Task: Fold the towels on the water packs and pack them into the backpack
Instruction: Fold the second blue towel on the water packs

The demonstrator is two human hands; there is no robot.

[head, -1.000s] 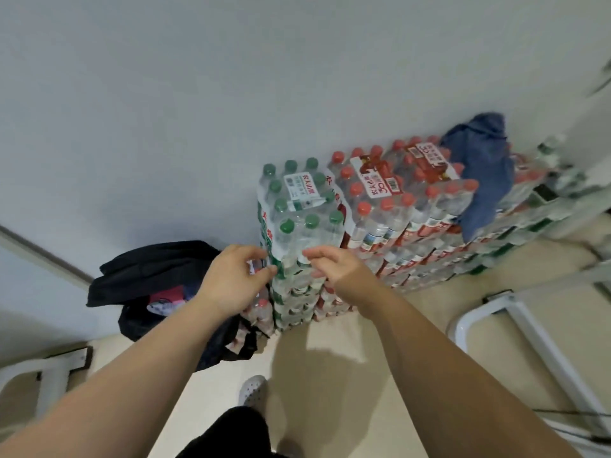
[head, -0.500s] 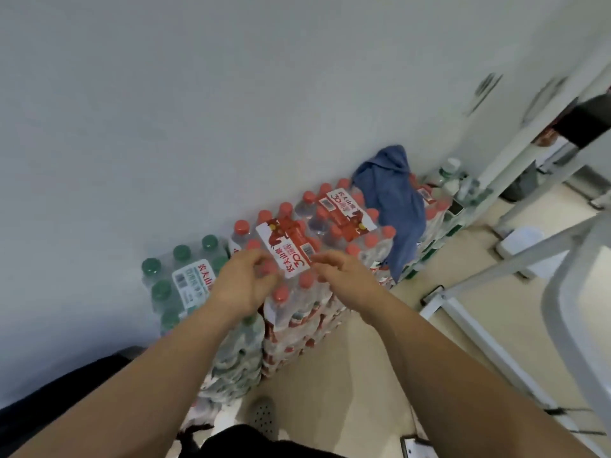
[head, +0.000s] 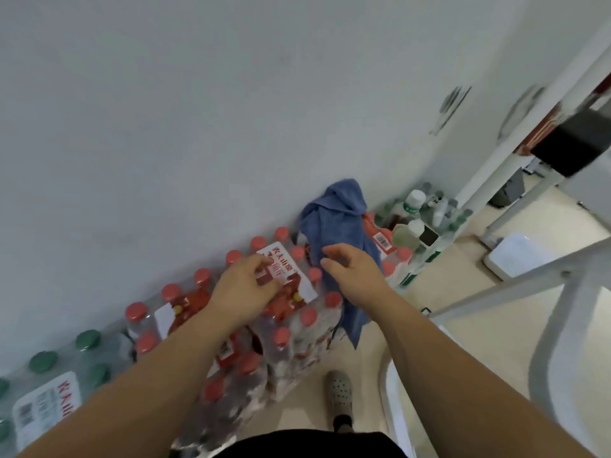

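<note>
A crumpled blue towel (head: 337,223) lies draped over the red-capped water packs (head: 291,328) against the wall, one corner hanging down the front. My right hand (head: 355,269) hovers in front of the towel's middle with fingers spread and nothing in it. My left hand (head: 244,289) is over the red and white label of the pack beside the towel, fingers curled loosely, holding nothing. The backpack is out of view.
Green-capped water packs (head: 49,385) stand at the lower left. Loose bottles and a small cup (head: 416,223) crowd the corner past the towel. A white metal frame (head: 515,276) runs along the right. My grey shoe (head: 339,395) is on the beige floor.
The view has swung right along the row of packs. Both hands have travelled from the green-capped pack across the red-capped packs to the blue towel. The black backpack has left the frame.
</note>
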